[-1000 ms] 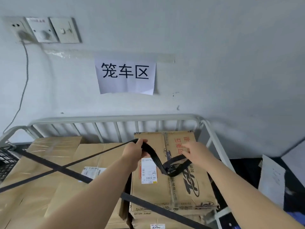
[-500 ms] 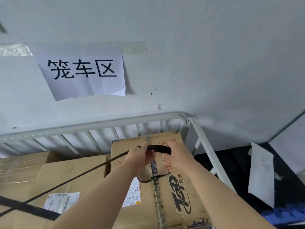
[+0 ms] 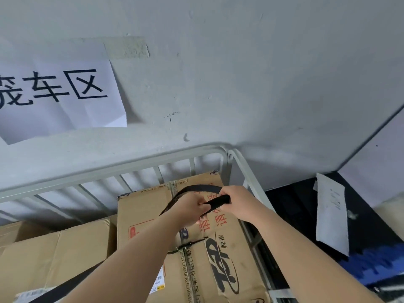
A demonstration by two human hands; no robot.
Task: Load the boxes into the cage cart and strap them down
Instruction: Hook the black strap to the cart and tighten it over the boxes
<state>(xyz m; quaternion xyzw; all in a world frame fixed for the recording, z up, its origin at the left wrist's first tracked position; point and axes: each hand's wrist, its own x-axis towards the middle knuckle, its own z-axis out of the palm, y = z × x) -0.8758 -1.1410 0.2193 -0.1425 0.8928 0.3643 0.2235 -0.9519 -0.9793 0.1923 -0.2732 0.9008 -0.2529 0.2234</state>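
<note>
A tall printed cardboard box (image 3: 148, 217) stands in the far right corner of the white cage cart (image 3: 135, 166). Lower brown boxes (image 3: 54, 256) lie to its left. Both hands hold a black strap (image 3: 197, 188) above the tall box. My left hand (image 3: 190, 207) pinches it from the left, my right hand (image 3: 237, 203) grips its flat end (image 3: 218, 201) from the right. The strap arches between them toward the cart's back rail. Another length of strap (image 3: 72, 285) runs down to the lower left under my left forearm.
The cart stands against a white wall with a taped paper sign (image 3: 54, 99). Right of the cart are a dark floor (image 3: 295, 206), a white sheet of paper (image 3: 331, 215) and something blue (image 3: 371, 265) at the lower right.
The view has swung right and closer. My hands have moved up toward the cart's far right corner and drawn together, pulling the slack strap loop into a short arch.
</note>
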